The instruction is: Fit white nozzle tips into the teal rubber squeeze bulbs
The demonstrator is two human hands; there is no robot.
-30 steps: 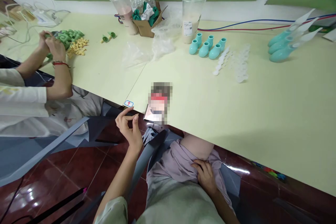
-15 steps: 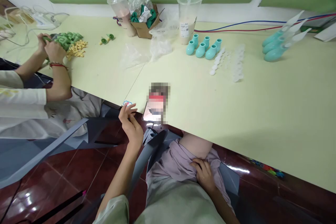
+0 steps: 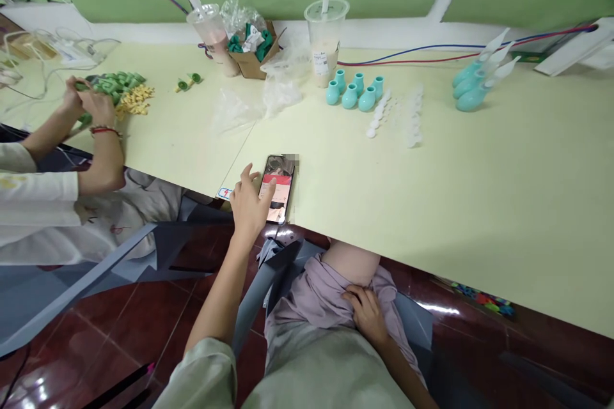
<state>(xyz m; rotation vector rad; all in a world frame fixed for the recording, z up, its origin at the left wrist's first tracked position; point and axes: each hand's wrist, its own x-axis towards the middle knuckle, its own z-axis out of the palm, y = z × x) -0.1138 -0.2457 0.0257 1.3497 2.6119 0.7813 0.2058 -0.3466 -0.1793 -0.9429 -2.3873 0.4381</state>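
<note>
My left hand [image 3: 250, 201] is over the left side of a smartphone [image 3: 279, 195], thumb above its lit screen and fingers spread. The phone lies on the table near its front edge, with a picture and a red band on the screen. Whether the thumb touches the glass, I cannot tell. Down on my lap, my right hand [image 3: 368, 313] rests on my mauve shorts [image 3: 311, 307] with its fingers loosely bent and slightly apart, holding nothing visible.
Several turquoise bulb-shaped pieces [image 3: 350, 99] stand beside white discs [image 3: 377, 121]. Three more with pale pointed tips [image 3: 472, 99] lie farther right. Drink cups [image 3: 326, 38] and a cardboard box [image 3: 254, 64] line the back. Another person's hands [image 3: 93, 102] handle green parts at left.
My left hand has moved right and up, from beside the phone to over its screen. My right hand stays on my lap. The camera view has shifted slightly.
</note>
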